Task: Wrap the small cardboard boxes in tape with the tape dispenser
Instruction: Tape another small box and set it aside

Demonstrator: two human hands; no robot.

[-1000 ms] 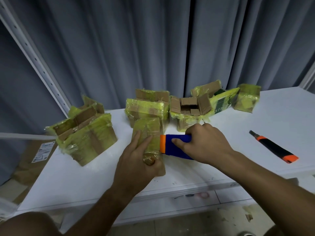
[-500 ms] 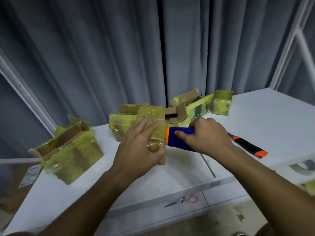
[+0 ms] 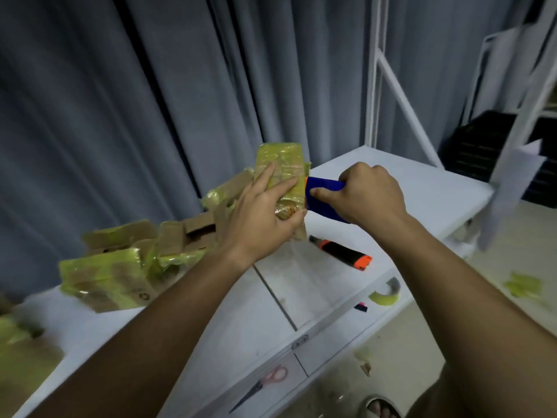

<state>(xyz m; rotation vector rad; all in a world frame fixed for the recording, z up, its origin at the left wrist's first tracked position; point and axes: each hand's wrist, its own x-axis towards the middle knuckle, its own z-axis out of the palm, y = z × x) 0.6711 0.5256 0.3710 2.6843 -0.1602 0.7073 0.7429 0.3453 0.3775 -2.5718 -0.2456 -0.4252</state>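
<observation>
While the person stands at the white table (image 3: 428,188), both hands are raised above its top. Left hand (image 3: 259,218) grasps a small cardboard box (image 3: 280,164) that is covered in yellowish-green tape: index and middle fingers (image 3: 265,176) lie fairly straight up the near face, and the thumb curls round the lower right corner, so the box is pinched between thumb and fingers. Box stands roughly upright, clear of the table.

Right hand (image 3: 370,194) is clenched round the blue handle of the tape dispenser (image 3: 322,197); the thumb lies along the handle's near side, the other fingers wrap over the top. An orange part of the dispenser meets the box's right edge, just beside the left thumb (the tape roll itself is hidden behind the box and hand, so I cannot tell where the tape runs).

Below the right-hand fingers, an orange-and-black utility knife (image 3: 340,253) lies flat on the table, apart from both hands. Behind and to the left of the left-hand fingers sits a heap of other taped boxes (image 3: 120,267), some with brown flaps open. Well below both hands, on a lower shelf, lie scissors (image 3: 259,387) with pinkish handles. Grey curtains (image 3: 150,86) hang behind everything. Scraps of yellow-green tape (image 3: 524,285) lie on the floor to the right.
</observation>
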